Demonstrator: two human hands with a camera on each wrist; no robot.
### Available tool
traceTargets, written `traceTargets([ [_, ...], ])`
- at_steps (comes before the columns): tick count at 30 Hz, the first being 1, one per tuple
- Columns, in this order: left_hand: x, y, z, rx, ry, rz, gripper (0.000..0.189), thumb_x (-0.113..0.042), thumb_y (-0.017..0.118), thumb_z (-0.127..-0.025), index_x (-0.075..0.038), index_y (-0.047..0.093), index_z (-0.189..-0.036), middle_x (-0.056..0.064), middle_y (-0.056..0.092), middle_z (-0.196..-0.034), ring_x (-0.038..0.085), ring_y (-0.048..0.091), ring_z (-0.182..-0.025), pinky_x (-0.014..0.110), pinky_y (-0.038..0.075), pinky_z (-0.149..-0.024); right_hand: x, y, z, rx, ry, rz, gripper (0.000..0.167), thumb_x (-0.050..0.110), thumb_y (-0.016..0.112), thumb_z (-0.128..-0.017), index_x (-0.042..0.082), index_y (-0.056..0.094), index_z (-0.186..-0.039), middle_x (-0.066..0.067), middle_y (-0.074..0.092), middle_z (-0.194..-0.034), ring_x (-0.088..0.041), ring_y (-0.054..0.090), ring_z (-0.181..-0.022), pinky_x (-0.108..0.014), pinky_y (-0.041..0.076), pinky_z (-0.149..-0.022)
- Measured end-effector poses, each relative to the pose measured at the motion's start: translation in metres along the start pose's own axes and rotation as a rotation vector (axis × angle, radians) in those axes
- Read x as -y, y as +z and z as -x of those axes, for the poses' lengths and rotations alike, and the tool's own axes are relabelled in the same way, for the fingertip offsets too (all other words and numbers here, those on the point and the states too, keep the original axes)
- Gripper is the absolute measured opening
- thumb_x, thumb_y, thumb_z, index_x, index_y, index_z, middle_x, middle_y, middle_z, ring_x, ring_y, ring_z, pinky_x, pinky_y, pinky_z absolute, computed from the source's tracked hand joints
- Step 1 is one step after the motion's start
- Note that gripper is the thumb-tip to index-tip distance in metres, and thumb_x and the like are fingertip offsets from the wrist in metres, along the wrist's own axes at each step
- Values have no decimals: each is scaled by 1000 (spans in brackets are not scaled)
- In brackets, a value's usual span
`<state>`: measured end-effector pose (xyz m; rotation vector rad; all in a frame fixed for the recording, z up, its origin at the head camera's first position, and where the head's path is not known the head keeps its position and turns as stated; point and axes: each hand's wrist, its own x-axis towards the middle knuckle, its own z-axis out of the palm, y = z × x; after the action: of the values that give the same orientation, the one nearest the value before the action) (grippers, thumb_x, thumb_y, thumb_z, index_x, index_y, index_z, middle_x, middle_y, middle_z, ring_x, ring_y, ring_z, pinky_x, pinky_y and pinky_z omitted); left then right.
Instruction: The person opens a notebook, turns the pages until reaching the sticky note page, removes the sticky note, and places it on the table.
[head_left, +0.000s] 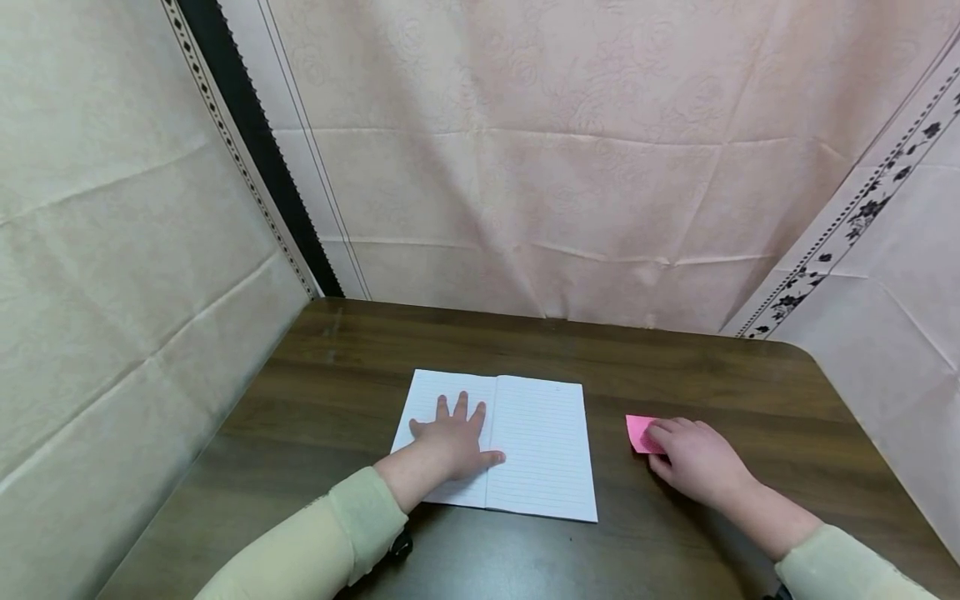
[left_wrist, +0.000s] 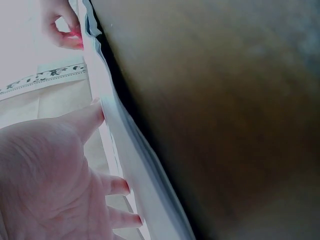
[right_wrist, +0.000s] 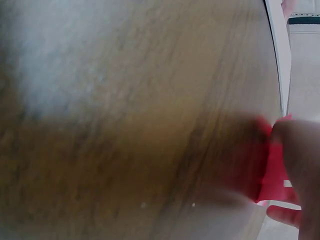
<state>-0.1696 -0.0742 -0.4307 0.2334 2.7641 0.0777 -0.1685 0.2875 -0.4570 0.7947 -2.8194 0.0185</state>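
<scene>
An open lined notebook (head_left: 542,442) lies flat on the wooden table, its pages blank apart from the ruling. My left hand (head_left: 453,446) rests on its left page with fingers spread and straight, the thumb reaching over the centre fold. In the left wrist view the fingertips touch the page near the notebook's edge (left_wrist: 135,150). To the right of the notebook, my right hand (head_left: 697,458) pinches a pink sticky note (head_left: 640,433) between thumb and fingers, close over the table. The right wrist view shows the pink note (right_wrist: 272,172) partly hidden behind the hand.
The dark brown wooden table (head_left: 525,337) has a rounded far right corner. Pale cloth (head_left: 562,183) hangs behind it, with more cloth at the left and right sides. A black strip (head_left: 262,150) runs down the cloth at the back left.
</scene>
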Motion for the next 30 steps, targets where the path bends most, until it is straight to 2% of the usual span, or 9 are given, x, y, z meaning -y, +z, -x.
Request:
traceTargets([
  [3, 0, 0, 0, -2, 0, -3, 91, -73, 54, -87, -21, 30, -157, 12, 19, -164, 43, 18, -147, 75, 30, -99, 1, 2, -2, 72, 73, -22, 53, 51, 73, -84, 6, 70, -113, -13, 67, -114, -35, 62, -105, -55, 49, -90],
  [5, 0, 0, -1, -3, 2, -4, 91, -73, 54, -86, -21, 30, -157, 12, 19, -164, 43, 18, -147, 75, 30, -99, 2, 3, -4, 103, 108, -29, 74, 68, 64, -83, 5, 68, -122, -16, 64, -123, -38, 58, -113, -57, 46, -93],
  [7, 0, 0, -1, -5, 4, -6, 91, -73, 54, -86, -21, 29, -157, 12, 19, -164, 43, 18, -147, 75, 30, -99, 3, 4, -7, 117, 133, -36, 88, 78, 56, -82, 2, 65, -126, -17, 62, -126, -39, 56, -116, -58, 44, -95],
  [9, 0, 1, -2, -5, 6, -7, 92, -73, 53, -86, -21, 29, -157, 12, 19, -164, 43, 18, -147, 75, 30, -99, 5, 4, -8, 126, 144, -40, 94, 82, 50, -81, 1, 64, -127, -18, 61, -127, -40, 55, -117, -59, 44, -95],
  [12, 1, 2, -2, -8, 8, -14, 92, -73, 53, -86, -21, 29, -157, 12, 19, -164, 43, 19, -147, 75, 31, -99, 6, 5, -8, 131, 154, -46, 97, 83, 48, -82, -2, 62, -128, -19, 60, -126, -40, 55, -116, -59, 44, -94],
  [18, 1, 2, -4, -21, 16, -43, 92, -75, 52, -85, -22, 31, -157, 11, 22, -163, 42, 22, -146, 73, 35, -97, 8, 7, -5, 139, 158, -27, 93, 81, 46, -85, 2, 61, -132, -19, 59, -130, -41, 54, -119, -61, 43, -95],
  [23, 2, 0, -6, -49, 40, -39, 92, -75, 55, -84, -20, 35, -155, 13, 27, -161, 44, 26, -144, 72, 28, -103, 11, 5, -2, 128, 172, -35, 87, 77, 48, -86, 5, 61, -133, -19, 59, -130, -40, 54, -119, -61, 43, -94],
  [26, 5, 2, -7, -66, 55, -10, 92, -73, 57, -83, -19, 38, -154, 15, 29, -159, 45, 27, -143, 70, 21, -108, 12, 5, 1, 121, 195, -55, 86, 76, 48, -87, 5, 61, -132, -19, 59, -131, -40, 54, -119, -61, 42, -94],
  [30, 10, 7, -7, -94, 71, 41, 88, -68, 61, -84, -15, 42, -152, 16, 33, -157, 45, 28, -142, 67, 20, -110, 15, 4, 5, 94, 214, -74, 82, 73, 50, -89, 5, 61, -131, -18, 59, -130, -40, 54, -119, -62, 41, -95],
])
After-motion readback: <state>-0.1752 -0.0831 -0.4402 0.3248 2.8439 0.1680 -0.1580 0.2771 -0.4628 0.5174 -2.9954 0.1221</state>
